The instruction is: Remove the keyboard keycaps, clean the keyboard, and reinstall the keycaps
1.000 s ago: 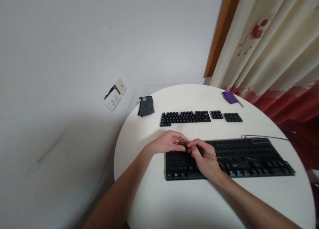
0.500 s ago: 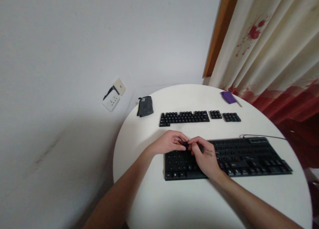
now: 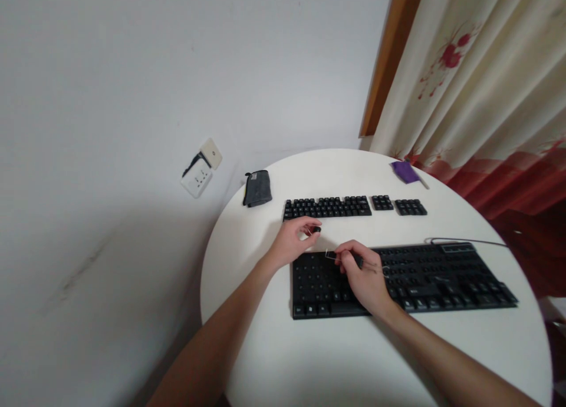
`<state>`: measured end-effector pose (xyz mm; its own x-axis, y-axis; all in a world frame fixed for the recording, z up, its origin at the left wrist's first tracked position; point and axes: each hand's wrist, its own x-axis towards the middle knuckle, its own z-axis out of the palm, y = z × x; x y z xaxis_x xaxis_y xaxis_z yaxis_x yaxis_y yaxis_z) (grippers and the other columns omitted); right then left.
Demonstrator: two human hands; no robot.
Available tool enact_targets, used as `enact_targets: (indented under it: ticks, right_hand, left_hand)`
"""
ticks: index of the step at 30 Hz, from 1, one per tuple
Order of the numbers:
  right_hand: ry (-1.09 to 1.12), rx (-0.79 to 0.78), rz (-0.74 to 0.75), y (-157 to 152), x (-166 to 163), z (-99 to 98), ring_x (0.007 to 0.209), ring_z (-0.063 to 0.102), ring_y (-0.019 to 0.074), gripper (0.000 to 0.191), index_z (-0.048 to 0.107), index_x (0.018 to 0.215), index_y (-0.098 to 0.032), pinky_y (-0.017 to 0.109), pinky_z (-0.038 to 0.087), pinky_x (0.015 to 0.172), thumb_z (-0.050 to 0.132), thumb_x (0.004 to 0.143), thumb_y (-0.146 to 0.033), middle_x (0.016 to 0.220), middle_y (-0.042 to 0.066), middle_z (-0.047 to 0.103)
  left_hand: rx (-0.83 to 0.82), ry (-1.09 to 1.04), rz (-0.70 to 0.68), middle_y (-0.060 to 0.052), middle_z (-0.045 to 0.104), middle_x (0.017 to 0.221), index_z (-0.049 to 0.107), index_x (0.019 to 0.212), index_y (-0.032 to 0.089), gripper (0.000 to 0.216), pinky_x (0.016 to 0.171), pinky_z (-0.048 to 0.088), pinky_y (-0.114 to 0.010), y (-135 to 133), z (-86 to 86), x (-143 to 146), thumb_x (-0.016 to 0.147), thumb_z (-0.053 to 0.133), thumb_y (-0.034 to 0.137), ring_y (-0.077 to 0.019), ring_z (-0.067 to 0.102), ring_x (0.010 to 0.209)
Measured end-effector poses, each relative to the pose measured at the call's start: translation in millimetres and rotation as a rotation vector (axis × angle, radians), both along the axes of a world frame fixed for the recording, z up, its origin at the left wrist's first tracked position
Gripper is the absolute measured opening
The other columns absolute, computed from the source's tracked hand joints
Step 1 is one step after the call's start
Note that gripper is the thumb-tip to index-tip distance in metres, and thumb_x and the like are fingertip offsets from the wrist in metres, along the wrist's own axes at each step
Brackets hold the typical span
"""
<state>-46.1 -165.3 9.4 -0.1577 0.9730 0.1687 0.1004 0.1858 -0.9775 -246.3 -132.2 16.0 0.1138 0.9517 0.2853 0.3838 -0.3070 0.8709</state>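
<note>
My left hand (image 3: 292, 239) pinches a small black keycap (image 3: 317, 230) between thumb and fingers, just in front of the laid-out keycaps (image 3: 333, 207). Over the left half of a black keyboard (image 3: 420, 291), my right hand (image 3: 366, 279) is closed on a wire keycap puller (image 3: 328, 254). The puller's thin bent end sticks out to the left of the fingertips, with nothing in it, and its other end shows behind the hand. Many positions on the keyboard's left side have no caps, while the bottom row and right part still carry keys.
Two smaller keycap blocks (image 3: 382, 203) (image 3: 411, 207) lie right of the long one. A dark grey pouch (image 3: 258, 189) sits at the table's (image 3: 274, 360) back left, by the wall sockets (image 3: 197, 177). Back right lies a purple cloth piece (image 3: 405, 172). The keyboard cable (image 3: 469, 241) runs right.
My left hand has moved away from my right hand, up and to the left, carrying the keycap off the puller. My right hand stays nearly in place with the puller.
</note>
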Motion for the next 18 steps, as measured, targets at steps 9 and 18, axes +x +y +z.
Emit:
enact_targets:
  ticks: [9, 18]
  right_hand:
    - [0.001, -0.007, 0.011, -0.7, 0.4, 0.7, 0.061, 0.056, 0.0143, 0.017, 0.068, 0.08, -0.02, 0.027, 0.043, 0.062, 0.055, 0.089, -0.024, 0.065, -0.002, 0.063]
    - [-0.014, -0.002, 0.011, -1.3, 0.5, 0.8, 0.062, 0.057, 0.015, 0.017, 0.068, 0.081, -0.02, 0.027, 0.043, 0.062, 0.055, 0.089, -0.025, 0.066, -0.002, 0.064]
  left_hand:
    - [0.064, 0.339, 0.071, 0.0, 0.068, 0.079, 0.074, 0.095, 0.021, 0.016, 0.07, 0.047, -0.026, 9.4, -10.9, -13.0, 0.079, 0.076, 0.022, -0.0138, 0.06, 0.071]
    - [0.249, 0.574, 0.058, -0.004, 0.064, 0.107, 0.077, 0.091, 0.026, 0.013, 0.096, 0.044, -0.04, 18.2, -15.0, -18.4, 0.08, 0.078, 0.031, -0.0225, 0.052, 0.101]
